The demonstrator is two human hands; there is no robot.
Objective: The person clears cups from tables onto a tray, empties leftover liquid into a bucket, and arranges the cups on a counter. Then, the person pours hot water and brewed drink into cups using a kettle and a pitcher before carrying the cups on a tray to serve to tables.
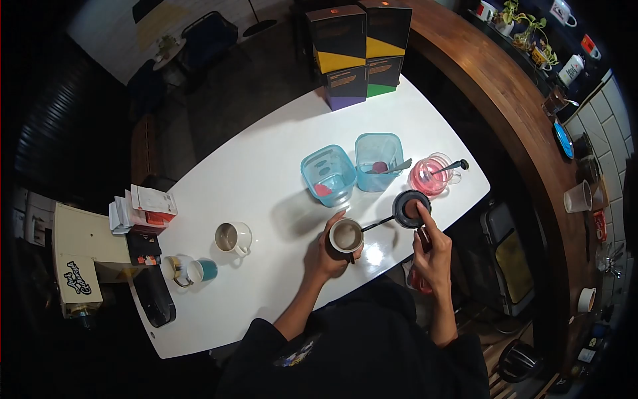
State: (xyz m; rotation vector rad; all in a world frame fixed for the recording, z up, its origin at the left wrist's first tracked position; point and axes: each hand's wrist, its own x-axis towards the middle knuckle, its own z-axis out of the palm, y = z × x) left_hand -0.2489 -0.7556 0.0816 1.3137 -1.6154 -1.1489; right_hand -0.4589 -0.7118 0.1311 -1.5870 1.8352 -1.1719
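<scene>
My left hand point(325, 256) is wrapped round a mug point(346, 236) that holds a milky brown liquid, close to the table's near edge. My right hand point(433, 249) grips the rim of a round black container point(403, 211) with a brown inside; its index finger reaches over the rim and the thumb lies by the near side. A thin black handle point(379, 224) spans the gap between mug and container; which one it belongs to I cannot tell. Beyond them stand two light-blue plastic tubs point(328, 175) with pink pieces inside, and a clear glass jug point(430, 174) with pink contents and a spoon.
A white mug point(232, 238) stands left on the white table point(279, 279). Further left are cups point(202, 270), paper packets point(149, 205), a black case point(154, 297) and a cream machine point(80, 246). Tall boxes point(342, 60) rise at the far edge; a wooden counter point(505, 86) curves along the right.
</scene>
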